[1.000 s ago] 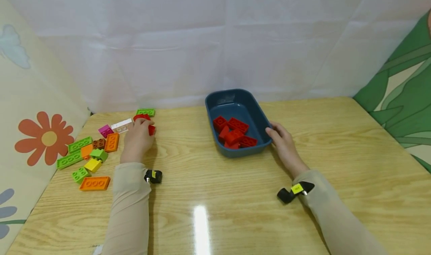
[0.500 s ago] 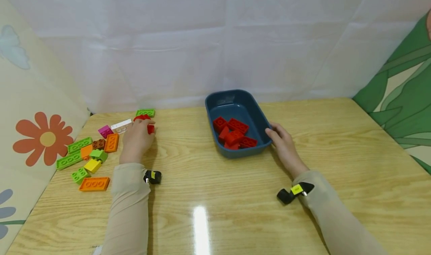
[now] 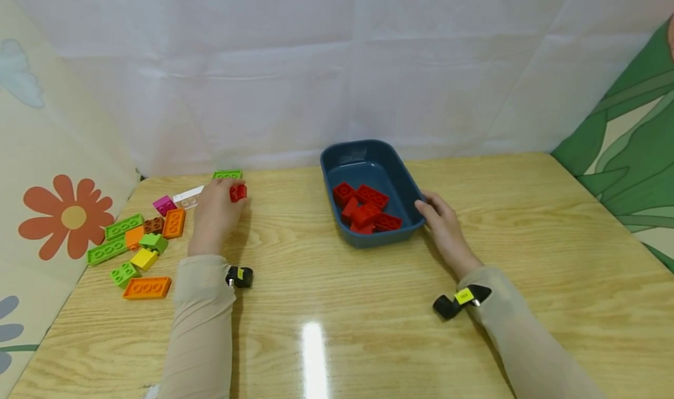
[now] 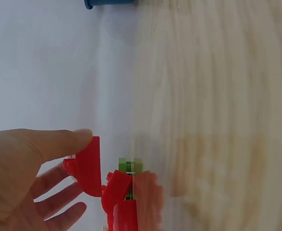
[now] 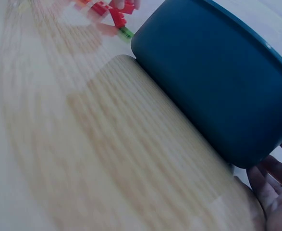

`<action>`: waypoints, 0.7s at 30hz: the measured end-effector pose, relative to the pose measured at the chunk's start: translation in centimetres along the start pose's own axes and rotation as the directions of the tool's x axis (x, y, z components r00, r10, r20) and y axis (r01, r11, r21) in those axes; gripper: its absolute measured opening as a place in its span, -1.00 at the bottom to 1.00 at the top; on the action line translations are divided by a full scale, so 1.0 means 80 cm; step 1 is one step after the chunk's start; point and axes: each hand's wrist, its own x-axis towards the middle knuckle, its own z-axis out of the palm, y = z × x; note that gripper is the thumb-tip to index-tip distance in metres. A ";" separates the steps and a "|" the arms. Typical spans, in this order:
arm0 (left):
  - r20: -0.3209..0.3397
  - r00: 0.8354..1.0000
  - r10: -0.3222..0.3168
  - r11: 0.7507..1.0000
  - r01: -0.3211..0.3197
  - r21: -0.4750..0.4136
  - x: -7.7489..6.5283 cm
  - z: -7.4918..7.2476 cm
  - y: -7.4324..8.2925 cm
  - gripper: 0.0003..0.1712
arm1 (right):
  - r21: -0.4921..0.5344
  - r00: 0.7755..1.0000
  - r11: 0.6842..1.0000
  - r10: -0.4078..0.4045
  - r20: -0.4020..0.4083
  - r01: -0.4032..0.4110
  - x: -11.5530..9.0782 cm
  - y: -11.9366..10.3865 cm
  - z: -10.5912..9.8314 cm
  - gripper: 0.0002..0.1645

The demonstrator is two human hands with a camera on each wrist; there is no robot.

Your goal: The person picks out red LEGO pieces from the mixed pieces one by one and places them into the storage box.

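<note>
Between thumb and fingers, my left hand (image 3: 215, 217) pinches a red toy building brick (image 4: 89, 166) with one rounded end, raised over the table in the left wrist view. More red bricks (image 4: 116, 190) lie just below it, beside a green brick (image 4: 130, 166); in the head view my hand hides these red ones. My right hand (image 3: 444, 229) grips the near right corner of a dark blue plastic bin (image 3: 381, 242), thumb at the rim and fingers along the outer wall. Several red bricks (image 3: 368, 215) lie in the bin's near half.
At the table's left side lie loose bricks: white (image 3: 188, 198), magenta (image 3: 165, 205), brown (image 3: 154, 225), yellow (image 3: 144, 259), several orange (image 3: 147, 288) and green (image 3: 124, 274) ones. A white cloth (image 3: 263, 95) hangs behind the wooden table (image 3: 295, 293).
My left hand has lifted the red brick and shifted slightly right and away, now covering the other red pieces in the head view. My right hand and the bin have stayed put.
</note>
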 end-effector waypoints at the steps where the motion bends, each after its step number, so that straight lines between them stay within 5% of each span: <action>1: -0.008 1.000 0.003 1.000 -0.003 -0.011 0.001 0.000 0.001 -0.54 | 0.000 1.000 1.000 -0.002 0.000 0.002 0.000 0.000 0.000 -0.35; 12: -0.033 0.999 0.040 0.997 -0.042 -0.065 0.008 0.002 0.017 -0.53 | 0.010 1.000 1.000 -0.015 0.000 0.015 0.002 0.000 0.001 -0.35; 21: -0.012 0.994 0.112 0.992 -0.113 -0.062 0.010 0.022 0.061 -0.50 | 0.018 0.999 0.999 -0.032 -0.005 0.032 0.000 0.001 0.002 -0.37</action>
